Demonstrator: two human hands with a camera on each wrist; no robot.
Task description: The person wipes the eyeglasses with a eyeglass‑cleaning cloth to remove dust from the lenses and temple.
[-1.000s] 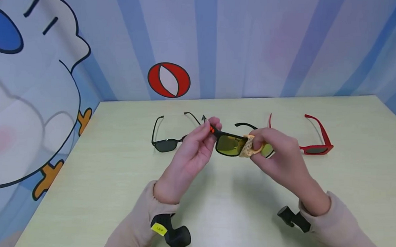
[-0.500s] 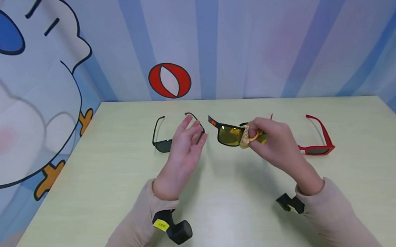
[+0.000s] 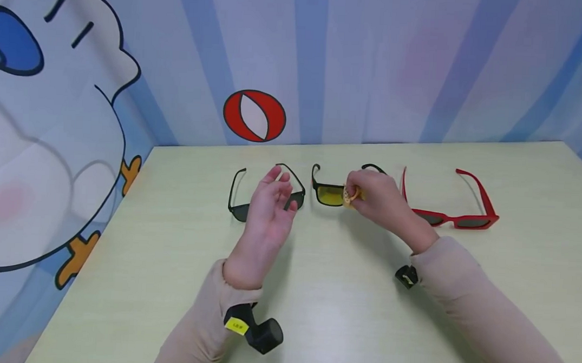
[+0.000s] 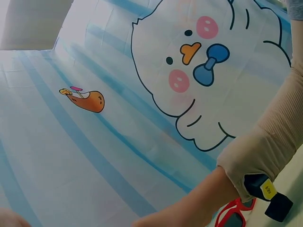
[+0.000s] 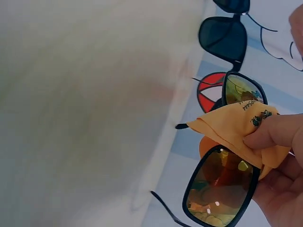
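My right hand (image 3: 380,201) pinches a folded yellow-orange cloth (image 5: 236,127) over the bridge of black-framed sunglasses with yellow lenses (image 3: 329,195). In the head view the sunglasses are low at the back of the table, their temples pointing away; the hand hides their right lens. Printed dark letters show on the cloth in the right wrist view. My left hand (image 3: 268,221) holds nothing, its palm turned up and fingers loosely spread. It overlaps the dark-lens black sunglasses (image 3: 240,212) in the head view, covering their middle.
Red sunglasses (image 3: 474,223) stand on the right with temples pointing back, partly behind my right hand. The pale table (image 3: 324,313) ends at a blue striped backdrop (image 3: 344,70). A large cartoon figure (image 3: 42,192) is printed on the left wall.
My left hand has let go of the yellow-lens sunglasses' temple and drawn slightly left. My right hand has carried the sunglasses and cloth left and lower, between the other two pairs.
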